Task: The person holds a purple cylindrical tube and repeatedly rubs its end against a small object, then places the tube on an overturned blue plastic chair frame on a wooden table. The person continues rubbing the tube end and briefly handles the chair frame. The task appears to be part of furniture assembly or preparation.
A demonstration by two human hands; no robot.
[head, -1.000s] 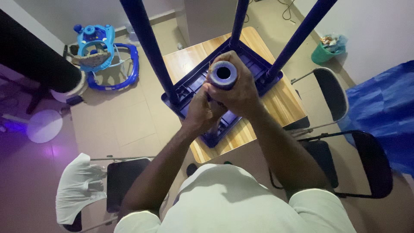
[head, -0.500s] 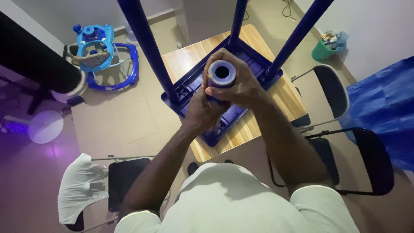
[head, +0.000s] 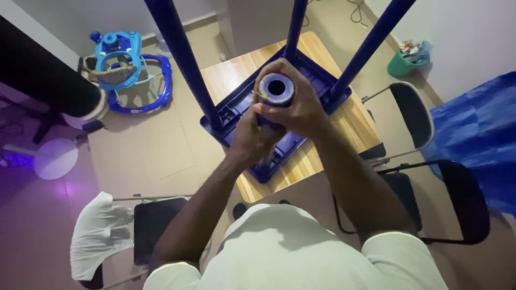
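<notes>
Grip: right hand [head: 303, 110] clenched around top of blue hollow stool leg [head: 276, 88]; left hand [head: 252, 137] clenched lower on same leg. Item: blue plastic stool [head: 236, 110], upturned, seat down on wooden counter [head: 344, 121], three other legs upright. Surroundings: black folding chairs [head: 419, 115] beside counter; blue baby walker [head: 126, 72] on floor, well apart.
</notes>
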